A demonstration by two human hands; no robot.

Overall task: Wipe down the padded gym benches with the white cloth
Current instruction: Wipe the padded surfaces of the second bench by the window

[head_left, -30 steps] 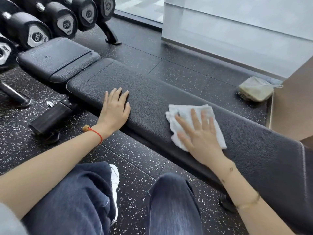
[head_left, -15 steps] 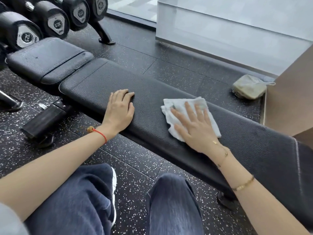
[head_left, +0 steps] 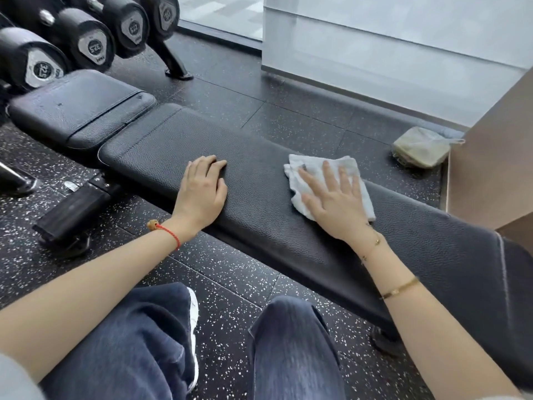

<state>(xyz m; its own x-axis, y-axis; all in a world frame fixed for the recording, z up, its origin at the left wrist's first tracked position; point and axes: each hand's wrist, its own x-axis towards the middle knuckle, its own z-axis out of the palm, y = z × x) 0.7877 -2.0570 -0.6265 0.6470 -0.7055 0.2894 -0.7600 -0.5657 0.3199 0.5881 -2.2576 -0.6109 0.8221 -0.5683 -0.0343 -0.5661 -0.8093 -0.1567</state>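
Observation:
A black padded bench runs across the view, with a long back pad [head_left: 259,203] and a shorter seat pad [head_left: 78,111] at its left end. The white cloth [head_left: 314,166] lies crumpled on the long pad near its far edge. My right hand [head_left: 334,203] presses flat on the cloth with fingers spread, covering its near half. My left hand [head_left: 202,192] rests palm down on the bare pad to the cloth's left, fingers slightly curled, holding nothing.
A rack of black dumbbells [head_left: 86,44] stands behind the seat pad. The bench's metal foot [head_left: 69,212] sticks out at the left. A pale bag [head_left: 421,147] lies on the speckled floor beside a brown panel [head_left: 490,168]. My knees are below the bench.
My right hand has slid the cloth across the pad away from me, toward the far edge. My left hand has shifted a little along the pad and curled its fingers.

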